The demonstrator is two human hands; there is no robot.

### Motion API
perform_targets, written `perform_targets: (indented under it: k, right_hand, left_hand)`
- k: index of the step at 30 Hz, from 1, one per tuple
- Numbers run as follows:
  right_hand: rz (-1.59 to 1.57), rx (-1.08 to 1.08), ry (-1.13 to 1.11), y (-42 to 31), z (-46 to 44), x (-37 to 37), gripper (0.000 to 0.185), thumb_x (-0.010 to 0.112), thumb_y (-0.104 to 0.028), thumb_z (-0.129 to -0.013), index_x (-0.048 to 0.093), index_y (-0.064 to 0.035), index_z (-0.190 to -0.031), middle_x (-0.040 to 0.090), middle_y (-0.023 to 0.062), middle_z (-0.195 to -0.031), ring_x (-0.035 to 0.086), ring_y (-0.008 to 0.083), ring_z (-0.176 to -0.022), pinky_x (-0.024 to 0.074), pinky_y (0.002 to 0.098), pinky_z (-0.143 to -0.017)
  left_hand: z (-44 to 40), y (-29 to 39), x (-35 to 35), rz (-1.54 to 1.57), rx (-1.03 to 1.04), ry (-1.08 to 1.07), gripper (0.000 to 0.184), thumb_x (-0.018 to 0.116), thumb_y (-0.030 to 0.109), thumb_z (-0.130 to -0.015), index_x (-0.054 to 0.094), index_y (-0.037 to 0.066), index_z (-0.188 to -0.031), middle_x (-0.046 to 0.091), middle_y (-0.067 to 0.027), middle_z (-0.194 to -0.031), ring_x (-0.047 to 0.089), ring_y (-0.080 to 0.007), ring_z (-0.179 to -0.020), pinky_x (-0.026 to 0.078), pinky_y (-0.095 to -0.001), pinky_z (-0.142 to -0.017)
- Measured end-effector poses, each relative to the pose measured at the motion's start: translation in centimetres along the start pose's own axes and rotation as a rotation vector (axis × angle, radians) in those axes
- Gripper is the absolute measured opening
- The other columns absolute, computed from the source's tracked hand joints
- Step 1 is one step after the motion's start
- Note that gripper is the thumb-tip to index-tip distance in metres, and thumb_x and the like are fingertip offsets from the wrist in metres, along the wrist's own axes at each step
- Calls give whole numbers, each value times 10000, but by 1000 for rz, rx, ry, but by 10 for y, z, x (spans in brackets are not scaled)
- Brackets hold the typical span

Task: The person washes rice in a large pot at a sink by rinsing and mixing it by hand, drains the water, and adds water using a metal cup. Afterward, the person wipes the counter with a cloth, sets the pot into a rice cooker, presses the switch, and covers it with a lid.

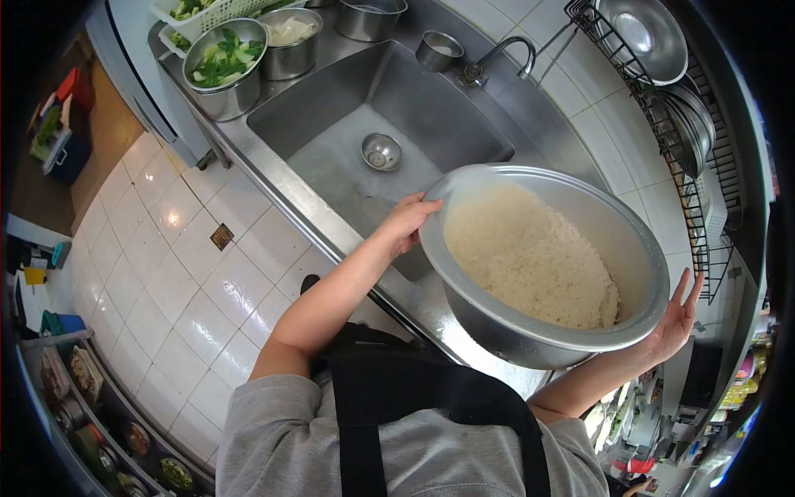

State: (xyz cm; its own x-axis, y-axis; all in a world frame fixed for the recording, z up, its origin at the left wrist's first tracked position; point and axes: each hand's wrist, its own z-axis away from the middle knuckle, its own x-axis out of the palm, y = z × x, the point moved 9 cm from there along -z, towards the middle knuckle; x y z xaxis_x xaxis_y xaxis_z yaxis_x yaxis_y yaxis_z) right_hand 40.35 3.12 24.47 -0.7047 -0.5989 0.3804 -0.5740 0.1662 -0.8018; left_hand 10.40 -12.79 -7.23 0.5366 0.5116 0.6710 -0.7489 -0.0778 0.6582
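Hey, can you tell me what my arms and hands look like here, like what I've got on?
Your left hand and right hand are ungloved, with no watch visible. Your forearms are bare below short grey sleeves, worn with a black apron.

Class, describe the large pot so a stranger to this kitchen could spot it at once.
Find the steel sink, then look at its right-hand end in the picture, below the tap. A wide grey pot overlaps it there. Unlike the small pot of leafy greens beside the sink's other end, it is broad-rimmed and holds pale rice.
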Motion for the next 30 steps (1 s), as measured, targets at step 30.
perform_targets:
  k: [30]
  right_hand:
    - [-29,9,-63,2,-1,12,467,317,-109,-846,222,-95,-1303,243,118,-1328,366,396,-1120,328,578,-877]
  left_hand:
    - [3,2,-2,0,3,1,324,492,178,-810,443,-8,-1070,572,-91,-879,588,-143,-723,488,-257,-562]
